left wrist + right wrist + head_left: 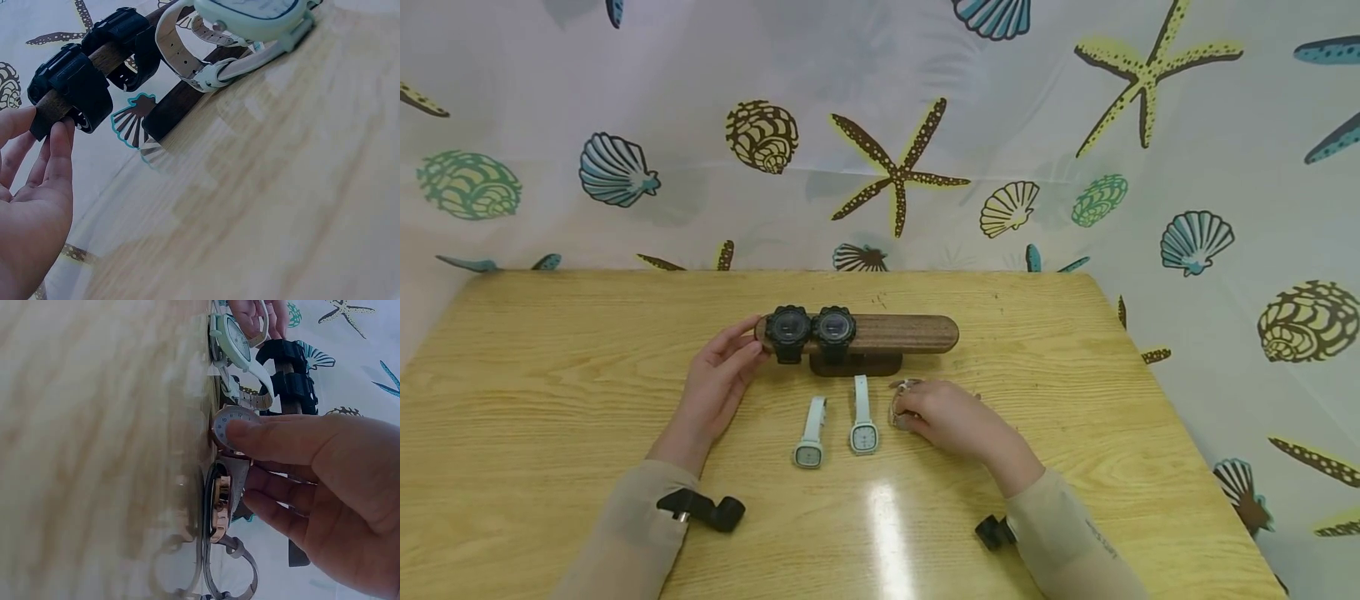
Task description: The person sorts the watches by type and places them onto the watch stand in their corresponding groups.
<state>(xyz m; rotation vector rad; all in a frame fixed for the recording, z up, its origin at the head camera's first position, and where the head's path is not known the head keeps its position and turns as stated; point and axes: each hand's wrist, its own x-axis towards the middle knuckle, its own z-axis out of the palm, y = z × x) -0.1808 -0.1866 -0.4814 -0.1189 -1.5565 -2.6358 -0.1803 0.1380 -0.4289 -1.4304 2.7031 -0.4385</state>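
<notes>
A small wristwatch with a round, pale, numbered dial and a rose-tinted rim (pixel 221 422) sits at the tabletop in front of a watch stand, pinched in a person's right hand (pixel 951 414), the thumb laid across the dial and the rest of the watch partly hidden. Just beside it on the table, seen from the right wrist, is a second watch with a rose-gold metal case and a looped grey strap (pixel 220 511). The left hand (pixel 718 379), well apart from the right, grips the left end of a rounded brown wooden bar (pixel 906 333) between thumb and fingers. Two chunky black digital watches with round faces (pixel 789 327) are strapped side by side around that end of the bar, which is raised above a dark, flat base (pixel 880 364). Between the hands, two pale mint watches with squarish cases and whitish straps (pixel 864 437) lie near each other on a yellowish wood-grain table (pixel 587 367), their faces toward the person and their straps reaching toward the stand. Beige sleeves (pixel 632 525) cover the forearms, each bearing a small black device (pixel 727 513). Behind hangs a white cloth printed with seashells and starfish (pixel 685 58).
</notes>
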